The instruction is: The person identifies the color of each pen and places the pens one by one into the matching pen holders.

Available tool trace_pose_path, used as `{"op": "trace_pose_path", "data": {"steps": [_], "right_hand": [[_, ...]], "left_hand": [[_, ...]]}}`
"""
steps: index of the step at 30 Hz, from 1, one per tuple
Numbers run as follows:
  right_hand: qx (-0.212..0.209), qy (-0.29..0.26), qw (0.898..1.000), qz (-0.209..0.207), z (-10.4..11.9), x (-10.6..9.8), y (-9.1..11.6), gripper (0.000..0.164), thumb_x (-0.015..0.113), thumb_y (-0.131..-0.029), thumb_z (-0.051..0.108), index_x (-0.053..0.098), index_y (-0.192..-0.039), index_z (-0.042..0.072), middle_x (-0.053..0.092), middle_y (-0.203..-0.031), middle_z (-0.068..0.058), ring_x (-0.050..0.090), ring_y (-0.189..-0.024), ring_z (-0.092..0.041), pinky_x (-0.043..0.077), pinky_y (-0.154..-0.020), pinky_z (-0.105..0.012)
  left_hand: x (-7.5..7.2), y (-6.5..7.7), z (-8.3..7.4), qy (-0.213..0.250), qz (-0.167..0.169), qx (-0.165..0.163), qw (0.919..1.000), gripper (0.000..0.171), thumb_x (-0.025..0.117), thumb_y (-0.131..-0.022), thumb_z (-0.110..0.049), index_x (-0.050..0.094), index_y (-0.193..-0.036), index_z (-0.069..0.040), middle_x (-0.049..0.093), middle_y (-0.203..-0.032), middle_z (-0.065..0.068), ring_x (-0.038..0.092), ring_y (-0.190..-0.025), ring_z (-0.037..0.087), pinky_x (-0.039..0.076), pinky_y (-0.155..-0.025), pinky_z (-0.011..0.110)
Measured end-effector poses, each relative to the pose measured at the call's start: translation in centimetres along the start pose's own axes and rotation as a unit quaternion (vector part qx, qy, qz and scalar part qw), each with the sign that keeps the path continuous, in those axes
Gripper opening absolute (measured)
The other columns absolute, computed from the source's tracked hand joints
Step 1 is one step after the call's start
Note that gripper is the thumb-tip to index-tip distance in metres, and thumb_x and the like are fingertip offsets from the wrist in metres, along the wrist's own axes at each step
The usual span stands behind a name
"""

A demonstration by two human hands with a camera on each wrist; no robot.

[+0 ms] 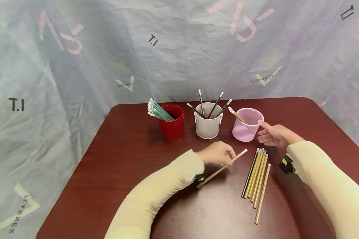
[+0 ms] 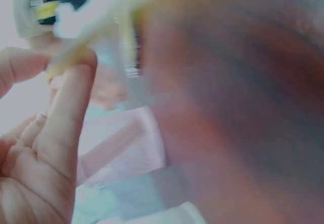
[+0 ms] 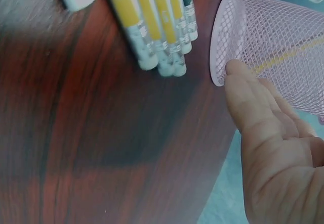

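Note:
My left hand [image 1: 216, 153] pinches a gold pencil [image 1: 216, 172] between thumb and finger over the middle of the table; its white eraser end points up and right. In the left wrist view the pencil is blurred, but the pinch [image 2: 71, 64] shows. My right hand [image 1: 276, 135] is beside the pink mesh pencil cup [image 1: 242, 133], fingers straight and thumb at its rim. One or more gold pencils lean inside that cup. In front of it lie several gold pencils [image 1: 258, 176] side by side, with a black pencil [image 1: 249, 176] at their left edge.
Left of the pink cup stands a white bucket [image 1: 207, 129] with several black pencils. Further left, a red bucket [image 1: 173, 130] holds a bunch of green pencils. A printed grey cloth [image 1: 173, 66] hangs behind the dark red wooden table [image 1: 122, 149].

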State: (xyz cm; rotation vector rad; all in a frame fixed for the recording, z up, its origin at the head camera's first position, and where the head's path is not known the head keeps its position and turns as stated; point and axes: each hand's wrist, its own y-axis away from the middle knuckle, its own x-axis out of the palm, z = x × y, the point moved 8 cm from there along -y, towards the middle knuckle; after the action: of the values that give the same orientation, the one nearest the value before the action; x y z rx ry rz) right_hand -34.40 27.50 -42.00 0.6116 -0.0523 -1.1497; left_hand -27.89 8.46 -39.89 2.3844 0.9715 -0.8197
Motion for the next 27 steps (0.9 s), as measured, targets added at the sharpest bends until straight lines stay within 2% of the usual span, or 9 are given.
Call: {"op": "trace_pose_path", "data": {"steps": [3,6,7,11,15,18,23,25,27], "right_hand": [[-0.002,-0.008,1.0,-0.005,-0.4,-0.1,0.3,0.089,0.021,-0.099,0.054,0.018,-0.137,-0.026,0.05,-0.127,-0.037,0.064,-0.094,-0.013,0.046,-0.097,-0.04],[-0.005,-0.018,1.0,-0.005,-0.3,0.1,0.1,0.089,0.021,-0.099,0.054,0.016,-0.137,-0.026,0.045,-0.131,-0.038,0.064,-0.094,-0.012,0.044,-0.099,-0.041],[-0.006,-0.016,1.0,-0.002,-0.2,0.2,0.1,0.088,0.02,-0.099,0.054,0.015,-0.138,-0.026,0.04,-0.134,-0.038,0.063,-0.096,-0.012,0.043,-0.1,-0.042],[-0.007,-0.016,1.0,-0.001,0.2,0.2,-0.1,0.088,0.02,-0.099,0.054,0.015,-0.138,-0.025,0.039,-0.136,-0.037,0.063,-0.096,-0.012,0.042,-0.101,-0.042],[-0.006,-0.017,1.0,-0.006,0.4,-0.2,-0.1,0.088,0.021,-0.099,0.054,0.017,-0.138,-0.025,0.047,-0.131,-0.035,0.064,-0.094,-0.012,0.042,-0.1,-0.042],[-0.004,-0.015,1.0,-0.005,0.5,-0.3,-0.1,0.088,0.021,-0.099,0.054,0.017,-0.138,-0.025,0.047,-0.131,-0.035,0.063,-0.095,-0.012,0.041,-0.101,-0.043],[-0.001,0.009,1.0,-0.007,0.5,-0.4,0.1,0.088,0.021,-0.099,0.054,0.019,-0.137,-0.025,0.04,-0.136,-0.038,0.063,-0.101,-0.018,0.04,-0.102,-0.045],[0.0,0.011,1.0,-0.008,0.5,-0.2,0.1,0.088,0.021,-0.099,0.054,0.02,-0.137,-0.025,0.041,-0.135,-0.038,0.063,-0.101,-0.019,0.042,-0.101,-0.045],[-0.001,0.007,1.0,-0.006,0.5,0.0,0.0,0.087,0.022,-0.099,0.054,0.021,-0.137,-0.025,0.044,-0.133,-0.037,0.063,-0.1,-0.019,0.043,-0.1,-0.044]], "left_hand": [[-1.6,2.6,-0.7,0.015,-0.008,0.059,0.9981,0.015,0.071,-0.078,0.0,0.069,-0.092,0.001,0.071,-0.076,0.005,0.056,-0.06,-0.003,0.046,-0.059,0.014],[-3.7,5.1,-1.0,0.023,-0.041,0.097,0.9941,0.014,0.072,-0.08,-0.001,0.068,-0.093,0.0,0.072,-0.083,0.007,0.061,-0.07,-0.002,0.046,-0.066,0.014],[-4.4,5.9,-1.1,0.027,-0.058,0.103,0.9926,0.013,0.072,-0.08,-0.001,0.068,-0.092,0.001,0.072,-0.084,0.008,0.063,-0.073,0.0,0.047,-0.068,0.015],[-7.6,8.5,-1.2,0.03,-0.14,0.115,0.9829,0.013,0.072,-0.08,-0.002,0.067,-0.092,0.0,0.072,-0.087,0.008,0.067,-0.082,0.01,0.05,-0.074,0.019],[-10.0,9.4,-0.7,0.047,-0.22,0.098,0.9694,0.014,0.074,-0.078,-0.003,0.069,-0.091,0.0,0.071,-0.088,0.008,0.067,-0.083,0.018,0.051,-0.076,0.025],[-11.4,9.4,-0.9,0.107,-0.263,0.109,0.9526,0.014,0.073,-0.078,0.001,0.068,-0.091,0.005,0.07,-0.09,0.013,0.066,-0.081,0.021,0.053,-0.077,0.029],[-13.5,9.6,-2.2,0.213,-0.305,0.139,0.9177,0.013,0.071,-0.079,0.008,0.064,-0.089,0.011,0.069,-0.087,0.021,0.065,-0.074,0.01,0.053,-0.072,0.025],[-14.8,10.2,-2.6,0.247,-0.328,0.144,0.9006,0.012,0.07,-0.079,0.009,0.063,-0.089,0.011,0.069,-0.084,0.02,0.064,-0.072,0.007,0.054,-0.072,0.027],[-16.2,10.7,-3.0,0.283,-0.35,0.154,0.88,0.011,0.068,-0.079,0.011,0.063,-0.089,0.01,0.07,-0.082,0.016,0.065,-0.073,0.008,0.055,-0.074,0.029]]}}
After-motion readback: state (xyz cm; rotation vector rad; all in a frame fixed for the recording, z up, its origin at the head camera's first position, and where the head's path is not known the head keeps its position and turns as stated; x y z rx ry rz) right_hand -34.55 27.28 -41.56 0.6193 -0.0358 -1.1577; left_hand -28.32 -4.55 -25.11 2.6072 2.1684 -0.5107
